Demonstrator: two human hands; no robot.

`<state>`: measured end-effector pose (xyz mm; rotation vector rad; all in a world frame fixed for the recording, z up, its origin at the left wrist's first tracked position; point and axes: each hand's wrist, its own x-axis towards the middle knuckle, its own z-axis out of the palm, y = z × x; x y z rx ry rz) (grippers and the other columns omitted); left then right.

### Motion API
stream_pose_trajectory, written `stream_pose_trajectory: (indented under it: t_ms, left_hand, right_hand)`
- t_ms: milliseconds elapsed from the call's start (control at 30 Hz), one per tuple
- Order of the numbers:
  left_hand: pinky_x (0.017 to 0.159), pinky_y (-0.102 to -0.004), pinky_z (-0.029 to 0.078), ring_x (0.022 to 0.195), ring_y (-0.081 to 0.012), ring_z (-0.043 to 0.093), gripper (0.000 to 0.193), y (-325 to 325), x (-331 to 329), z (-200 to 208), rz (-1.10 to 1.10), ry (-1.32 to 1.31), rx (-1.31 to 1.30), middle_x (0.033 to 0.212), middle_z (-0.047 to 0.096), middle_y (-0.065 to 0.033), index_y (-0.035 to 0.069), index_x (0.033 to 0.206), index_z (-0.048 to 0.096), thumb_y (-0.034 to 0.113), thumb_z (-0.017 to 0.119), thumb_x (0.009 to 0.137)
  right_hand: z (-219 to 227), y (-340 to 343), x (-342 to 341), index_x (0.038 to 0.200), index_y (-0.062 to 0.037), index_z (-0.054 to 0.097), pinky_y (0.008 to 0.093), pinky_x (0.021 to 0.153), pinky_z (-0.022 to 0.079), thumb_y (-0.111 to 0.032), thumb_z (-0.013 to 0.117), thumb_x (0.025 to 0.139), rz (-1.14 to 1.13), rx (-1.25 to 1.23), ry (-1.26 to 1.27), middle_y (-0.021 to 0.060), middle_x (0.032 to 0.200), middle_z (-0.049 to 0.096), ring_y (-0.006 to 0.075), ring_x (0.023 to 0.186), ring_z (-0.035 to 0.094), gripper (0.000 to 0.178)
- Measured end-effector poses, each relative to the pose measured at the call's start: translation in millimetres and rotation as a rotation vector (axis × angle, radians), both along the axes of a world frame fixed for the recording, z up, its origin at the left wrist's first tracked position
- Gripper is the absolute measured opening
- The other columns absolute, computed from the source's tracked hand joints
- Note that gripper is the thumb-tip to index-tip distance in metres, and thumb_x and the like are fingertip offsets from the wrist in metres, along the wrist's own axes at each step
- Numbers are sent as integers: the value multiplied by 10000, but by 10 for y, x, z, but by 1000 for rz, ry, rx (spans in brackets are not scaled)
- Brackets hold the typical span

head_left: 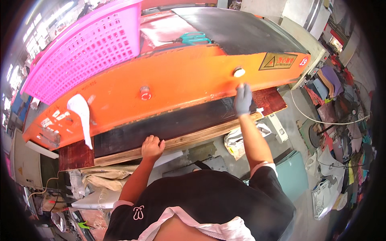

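A large orange machine [189,76] stretches across in front of me, with a black pad [181,130] on a wood-edged board [201,135] beneath its front. My left hand [152,148], bare, rests on the board's near edge, its short-looking fingers on the pad and the thumb apart. My right hand [243,99] wears a grey glove and reaches up over the pad's right part. Its fingers point up the orange front, just below a pale round button [239,72], with a gap between. Neither hand visibly holds anything. A red knob [145,93] sits farther left.
A pink plastic basket [88,52] and turquoise-handled scissors [195,38] lie on top of the machine. A white curved piece [81,114] hangs over its left front. Coloured scraps [329,80] pile up at right. A plastic bag [235,142] lies below the board.
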<state>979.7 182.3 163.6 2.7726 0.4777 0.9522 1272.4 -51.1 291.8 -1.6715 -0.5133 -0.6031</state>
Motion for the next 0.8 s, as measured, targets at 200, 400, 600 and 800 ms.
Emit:
stream_pose_trajectory:
  t_ms: [200,400,600,800]
  left_hand:
    - [592,-426,471,713,-311,546,194,386,360,57,59,-68,130,727,521,-110,70,627,503,190,629,713]
    - [590,-416,469,686,-314,535,177,501,353,58,22,-69,173,719,513,-109,70,641,495,184,618,698]
    - [606,-429,470,708,-321,546,214,475,352,55,32,-39,122,719,517,-113,66,629,490,207,616,729]
    - [709,-450,456,812,-348,541,250,425,371,48,140,51,-36,767,538,-146,41,657,536,256,610,762]
  right_hand:
    - [-217,54,324,909,-28,561,307,625,417,-251,472,949,241,64,48,70,725,497,136,672,472,243]
    - [-1018,181,-237,810,-93,606,421,669,449,-279,651,768,292,-597,-426,100,766,585,315,731,572,196]
    - [-1085,226,-204,775,-134,626,430,672,424,-370,616,776,282,-864,-395,79,774,574,294,742,553,236]
    - [-1189,192,-205,851,-126,617,459,732,409,-377,587,796,235,-903,-407,104,817,575,323,794,551,258]
